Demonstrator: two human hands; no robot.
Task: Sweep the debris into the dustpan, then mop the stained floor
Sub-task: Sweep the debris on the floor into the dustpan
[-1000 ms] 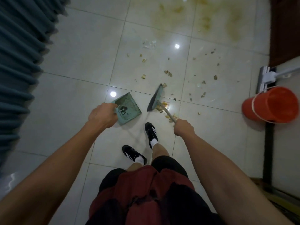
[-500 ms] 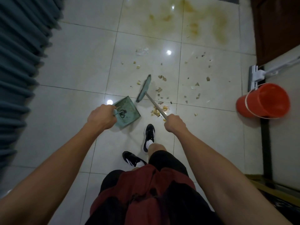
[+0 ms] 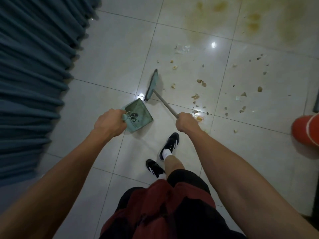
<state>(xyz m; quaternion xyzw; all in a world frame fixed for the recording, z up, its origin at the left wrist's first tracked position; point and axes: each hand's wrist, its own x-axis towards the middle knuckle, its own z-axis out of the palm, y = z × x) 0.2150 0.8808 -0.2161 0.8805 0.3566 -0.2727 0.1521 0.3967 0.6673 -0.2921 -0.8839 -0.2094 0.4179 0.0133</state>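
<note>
I see the broom (image 3: 152, 84) head has swung left since 0.5 s ago, now just beyond the dustpan (image 3: 138, 114) lip. Debris (image 3: 196, 96) sits right of dustpan, unswept. Left hand (image 3: 108, 123) grips dustpan handle, right hand (image 3: 186, 122) grips broom stick. Stains (image 3: 224, 19) far beyond; mopping pending.

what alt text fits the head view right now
Seen from above, a person's left hand holds a green dustpan on a tiled floor, while the right hand holds a broom near scattered debris and yellow stains.
</note>
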